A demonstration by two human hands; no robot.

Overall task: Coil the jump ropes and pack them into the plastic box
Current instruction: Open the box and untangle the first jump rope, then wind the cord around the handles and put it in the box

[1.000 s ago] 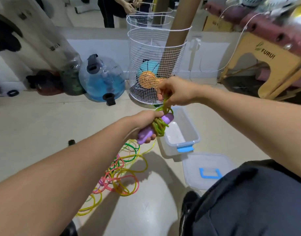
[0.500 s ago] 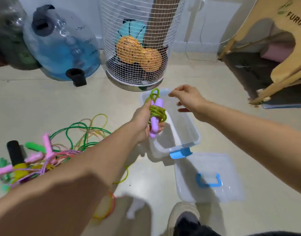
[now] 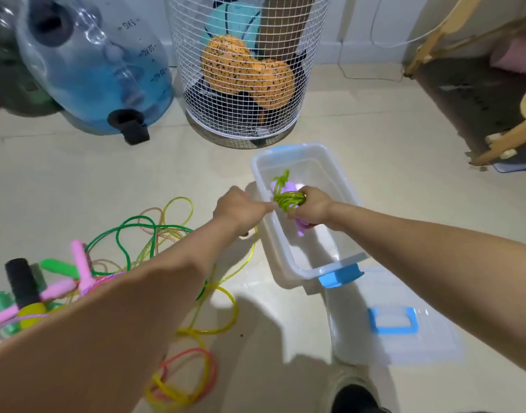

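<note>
Over the box (image 3: 342,180) — my right hand (image 3: 310,205) grips the coiled rope (image 3: 287,198).
Light, springy cord; I'd hold handles and wraps together — left hand (image 3: 237,208) looks loosely curled, touching the coil's edge.

Over the last 1 s your view has tipped down from the far wall to the floor, bringing the pile of loose jump ropes (image 3: 86,281) into sight at lower left. The coiled green rope with purple handles (image 3: 287,199) has passed between hands: 0.5 s ago your left hand (image 3: 236,208) gripped it above the plastic box (image 3: 343,180) rim while your right hand (image 3: 310,205) hovered open nearby; now your right hand grips the bundle, lowered inside the box, and your left hand has drawn back to the box's left rim, its fingertip reaching toward the coil.
</note>
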